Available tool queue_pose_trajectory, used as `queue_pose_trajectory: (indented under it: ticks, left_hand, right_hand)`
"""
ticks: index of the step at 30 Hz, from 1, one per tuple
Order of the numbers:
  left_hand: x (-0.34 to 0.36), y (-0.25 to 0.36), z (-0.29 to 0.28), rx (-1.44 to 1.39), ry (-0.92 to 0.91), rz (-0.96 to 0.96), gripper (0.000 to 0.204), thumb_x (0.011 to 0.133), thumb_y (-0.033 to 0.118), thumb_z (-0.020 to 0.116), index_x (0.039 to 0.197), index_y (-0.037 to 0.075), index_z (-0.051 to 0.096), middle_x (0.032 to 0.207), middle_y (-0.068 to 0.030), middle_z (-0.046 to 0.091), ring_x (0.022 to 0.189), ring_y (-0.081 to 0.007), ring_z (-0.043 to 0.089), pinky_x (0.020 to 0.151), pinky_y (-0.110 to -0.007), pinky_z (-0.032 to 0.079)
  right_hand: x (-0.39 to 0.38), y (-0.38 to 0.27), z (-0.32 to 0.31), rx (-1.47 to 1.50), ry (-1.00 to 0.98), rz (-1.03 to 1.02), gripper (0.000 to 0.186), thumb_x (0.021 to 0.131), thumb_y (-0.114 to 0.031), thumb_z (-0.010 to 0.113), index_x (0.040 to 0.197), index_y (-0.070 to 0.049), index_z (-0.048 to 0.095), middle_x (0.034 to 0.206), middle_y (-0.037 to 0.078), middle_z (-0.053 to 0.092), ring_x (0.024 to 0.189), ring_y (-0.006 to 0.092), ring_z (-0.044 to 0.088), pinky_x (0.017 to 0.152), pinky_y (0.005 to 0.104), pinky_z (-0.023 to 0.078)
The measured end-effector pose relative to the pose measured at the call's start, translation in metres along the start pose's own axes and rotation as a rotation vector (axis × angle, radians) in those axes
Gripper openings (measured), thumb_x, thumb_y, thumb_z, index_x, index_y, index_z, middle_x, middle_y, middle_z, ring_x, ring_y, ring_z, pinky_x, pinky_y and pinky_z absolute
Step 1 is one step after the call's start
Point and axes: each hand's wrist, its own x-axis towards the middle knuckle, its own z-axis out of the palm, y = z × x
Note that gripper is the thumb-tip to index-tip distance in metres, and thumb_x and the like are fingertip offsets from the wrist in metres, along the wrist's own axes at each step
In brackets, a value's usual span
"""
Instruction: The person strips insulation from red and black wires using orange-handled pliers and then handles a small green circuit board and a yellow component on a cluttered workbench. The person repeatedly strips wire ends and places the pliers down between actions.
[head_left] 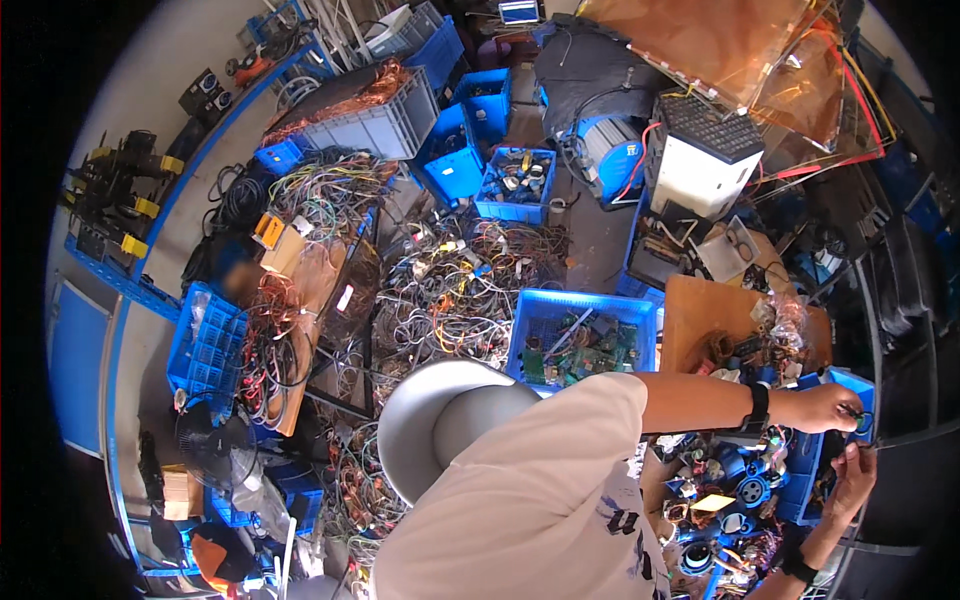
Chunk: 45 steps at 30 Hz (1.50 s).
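Both arms reach to the far right, over a blue bin [803, 470]. My left hand [828, 408], with a black band on its wrist, is closed round a small dark and green thing [857, 418] whose kind I cannot make out. Just below it, my right hand [850, 482] comes up from the lower edge. Its fingers are bent towards the left hand, and whatever lies between them is too small to name. The bin's contents are mostly hidden by the hands and shadow.
Left of the bin lie blue and black round parts [752, 490] with loose wires. A blue crate [520, 340] holds green circuit boards. Tangled cables [440, 300] cover the middle floor. A wooden board [690, 310], a white metal case [690, 175] and a dark metal frame [915, 440] stand nearby.
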Motion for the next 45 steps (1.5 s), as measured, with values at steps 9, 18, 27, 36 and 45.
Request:
queue_pose_trajectory:
  ticks: [9,18,27,36,45]
  left_hand:
    - [0.006,-0.012,-0.004,-0.029,0.070,-0.068,0.038,0.087,0.019,0.063,0.119,-0.001,0.057,0.109,-0.0165,0.064,0.102,-0.0258,0.061,0.089,-0.036,0.047]
    - [0.057,-0.056,-0.031,-0.250,-0.032,0.051,0.034,0.093,0.014,0.057,0.124,-0.001,0.053,0.086,-0.0081,0.061,0.052,-0.0088,0.052,0.045,-0.025,0.043]
    - [0.088,-0.016,-0.072,-0.454,-0.212,-0.150,0.031,0.095,0.022,0.056,0.124,0.011,0.052,0.082,-0.0007,0.059,0.048,-0.0040,0.044,0.040,-0.022,0.035]
    - [0.107,-0.029,-0.086,-0.492,-0.309,-0.386,0.035,0.093,0.008,0.059,0.127,0.003,0.053,0.107,-0.0041,0.064,0.086,-0.0083,0.062,0.073,-0.023,0.054]
    - [0.109,-0.020,-0.045,-0.491,-0.455,-0.321,0.032,0.095,0.013,0.057,0.126,0.004,0.051,0.099,-0.0029,0.061,0.073,-0.0059,0.058,0.060,-0.020,0.048]
  right_hand:
    - [0.029,0.049,0.018,0.192,0.201,0.005,0.013,0.093,-0.018,0.063,0.097,-0.005,0.062,0.085,0.000,0.061,0.075,0.0063,0.056,0.068,0.0194,0.048]
    - [0.071,0.061,0.041,0.240,0.306,-0.145,0.021,0.096,-0.014,0.057,0.110,0.002,0.060,0.108,0.011,0.063,0.101,0.0187,0.062,0.091,0.0313,0.050]
    - [0.086,0.031,0.077,0.256,0.469,-0.164,0.019,0.094,-0.017,0.060,0.102,0.000,0.062,0.100,0.006,0.062,0.092,0.0158,0.059,0.083,0.0289,0.049]
    - [0.089,-0.029,0.118,0.352,0.640,-0.132,0.004,0.085,-0.003,0.067,0.087,0.000,0.064,0.085,0.008,0.069,0.068,0.0158,0.065,0.064,0.0293,0.056]
    - [0.054,-0.027,0.095,0.857,0.522,-0.053,0.004,0.088,-0.006,0.067,0.090,-0.007,0.063,0.082,0.003,0.066,0.071,0.0133,0.065,0.063,0.0252,0.055]
